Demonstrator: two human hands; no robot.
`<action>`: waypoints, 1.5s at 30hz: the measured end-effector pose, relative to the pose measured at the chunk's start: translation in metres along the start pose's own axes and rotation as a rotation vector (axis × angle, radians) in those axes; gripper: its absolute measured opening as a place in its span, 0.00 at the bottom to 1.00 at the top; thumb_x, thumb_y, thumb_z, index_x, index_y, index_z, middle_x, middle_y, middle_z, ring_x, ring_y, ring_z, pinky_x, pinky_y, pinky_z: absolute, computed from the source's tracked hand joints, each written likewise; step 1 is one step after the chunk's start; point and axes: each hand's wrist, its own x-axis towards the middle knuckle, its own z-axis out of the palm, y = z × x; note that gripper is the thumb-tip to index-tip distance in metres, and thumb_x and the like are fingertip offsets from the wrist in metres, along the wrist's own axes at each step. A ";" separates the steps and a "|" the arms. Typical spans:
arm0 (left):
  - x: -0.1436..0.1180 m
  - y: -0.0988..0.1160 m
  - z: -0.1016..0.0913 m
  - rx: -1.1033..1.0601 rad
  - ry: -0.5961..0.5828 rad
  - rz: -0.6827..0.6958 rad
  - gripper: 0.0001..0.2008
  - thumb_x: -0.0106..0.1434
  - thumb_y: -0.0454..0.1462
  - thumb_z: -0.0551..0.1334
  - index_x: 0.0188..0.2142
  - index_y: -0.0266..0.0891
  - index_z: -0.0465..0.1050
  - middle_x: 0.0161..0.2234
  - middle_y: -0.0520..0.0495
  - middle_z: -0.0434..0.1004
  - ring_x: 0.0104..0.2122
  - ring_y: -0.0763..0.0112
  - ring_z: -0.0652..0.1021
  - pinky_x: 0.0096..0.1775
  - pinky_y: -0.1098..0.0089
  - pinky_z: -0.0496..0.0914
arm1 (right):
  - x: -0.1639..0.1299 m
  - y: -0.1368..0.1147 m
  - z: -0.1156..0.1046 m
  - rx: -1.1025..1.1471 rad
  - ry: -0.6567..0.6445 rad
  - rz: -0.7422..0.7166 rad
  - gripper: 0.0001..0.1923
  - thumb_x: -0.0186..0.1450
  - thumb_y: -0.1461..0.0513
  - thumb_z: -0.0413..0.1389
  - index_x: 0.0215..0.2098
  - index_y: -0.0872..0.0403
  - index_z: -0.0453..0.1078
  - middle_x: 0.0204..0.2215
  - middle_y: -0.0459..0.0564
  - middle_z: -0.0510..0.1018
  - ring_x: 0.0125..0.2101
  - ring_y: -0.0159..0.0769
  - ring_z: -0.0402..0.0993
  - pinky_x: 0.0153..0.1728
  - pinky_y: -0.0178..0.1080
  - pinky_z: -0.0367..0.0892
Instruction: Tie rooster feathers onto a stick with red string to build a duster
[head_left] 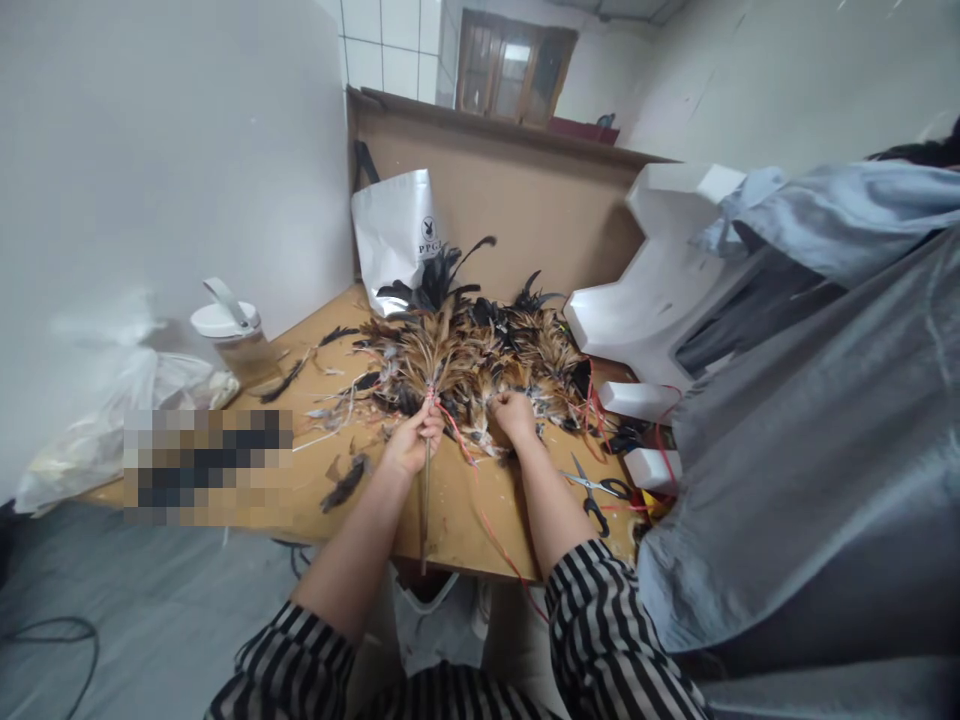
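My left hand (414, 440) is closed round the thin stick (427, 505) of a feather duster (435, 345), just below its brown and black feathers. Red string (466, 450) is wound at the base of these feathers and trails down over the table's front edge. To the right, my right hand (514, 414) is in a pinch at the near side of a heap of loose feathers (540, 345). Whether a feather is between those fingers is too small to make out. Scissors (592, 484) lie spread beside my right forearm.
The wooden table (457, 520) has a cardboard panel (525, 200) behind it. A silver bag (394, 230), a lidded jug (244, 340) and a plastic bag (161, 395) stand at the left. White foam (630, 285) and grey cloth (810, 430) border the right side.
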 end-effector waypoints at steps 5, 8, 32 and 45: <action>-0.001 0.001 -0.001 0.020 0.012 0.021 0.09 0.64 0.31 0.49 0.34 0.31 0.67 0.23 0.50 0.63 0.18 0.87 0.65 0.16 0.88 0.57 | 0.005 -0.015 0.008 -0.190 0.015 0.065 0.08 0.51 0.60 0.54 0.20 0.55 0.71 0.24 0.59 0.76 0.28 0.42 0.72 0.28 0.38 0.60; -0.002 0.001 0.001 0.067 0.052 0.038 0.08 0.64 0.30 0.50 0.35 0.32 0.67 0.23 0.51 0.62 0.18 0.87 0.65 0.16 0.88 0.56 | 0.005 -0.014 0.010 -0.006 0.051 0.089 0.08 0.50 0.59 0.55 0.16 0.55 0.68 0.19 0.54 0.73 0.24 0.37 0.70 0.25 0.35 0.60; 0.003 -0.006 -0.004 0.302 0.071 0.180 0.05 0.57 0.27 0.58 0.33 0.31 0.70 0.24 0.49 0.68 0.17 0.87 0.67 0.16 0.86 0.59 | -0.066 -0.101 0.004 0.715 -0.014 -0.145 0.12 0.50 0.55 0.59 0.24 0.53 0.61 0.17 0.42 0.67 0.18 0.27 0.62 0.21 0.31 0.58; 0.004 -0.011 -0.006 0.429 0.095 0.292 0.04 0.54 0.26 0.59 0.30 0.29 0.72 0.22 0.49 0.67 0.17 0.86 0.66 0.16 0.85 0.58 | -0.049 -0.091 0.012 0.504 -0.196 -0.123 0.13 0.50 0.54 0.57 0.21 0.56 0.69 0.17 0.44 0.71 0.19 0.28 0.62 0.22 0.31 0.57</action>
